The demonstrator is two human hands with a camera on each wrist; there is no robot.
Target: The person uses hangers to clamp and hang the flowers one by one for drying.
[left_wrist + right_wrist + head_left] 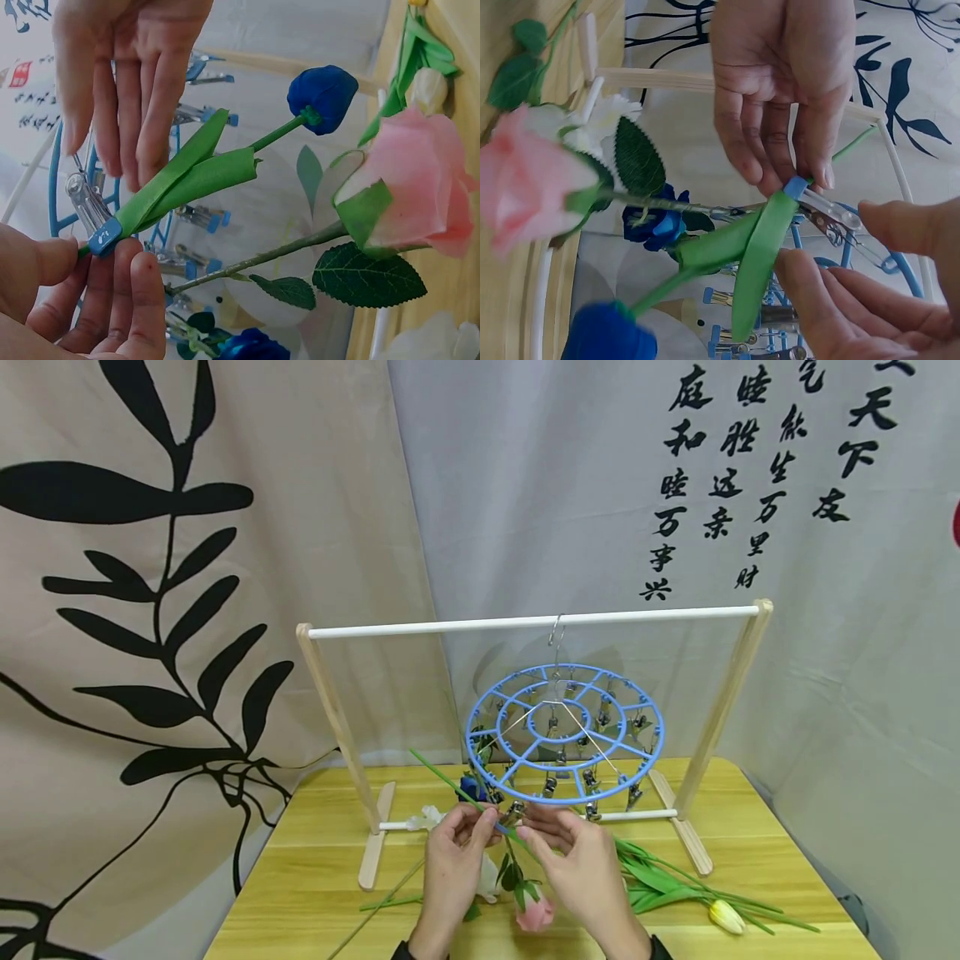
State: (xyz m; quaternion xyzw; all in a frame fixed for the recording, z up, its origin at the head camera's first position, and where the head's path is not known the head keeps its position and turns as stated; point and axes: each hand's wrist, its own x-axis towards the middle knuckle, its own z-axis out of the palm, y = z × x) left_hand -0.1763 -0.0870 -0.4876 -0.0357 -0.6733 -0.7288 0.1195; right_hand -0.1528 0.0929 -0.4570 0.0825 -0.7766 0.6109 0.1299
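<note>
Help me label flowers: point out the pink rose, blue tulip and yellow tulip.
Pink rose (427, 180), left wrist view: its petals.
Blue tulip (322, 100), left wrist view: its bloom.
Yellow tulip (727, 917), head view: its bloom.

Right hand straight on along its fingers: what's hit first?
Probably the green leaf of the blue tulip, close ahead of the right hand in the right wrist view; the clip is near too, depth unclear.

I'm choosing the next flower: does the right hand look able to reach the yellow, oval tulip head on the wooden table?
Probably yes: the right hand, busy at a blue-tipped metal clip, sits left of the tulip head, with seemingly only low green leaves between.
</note>
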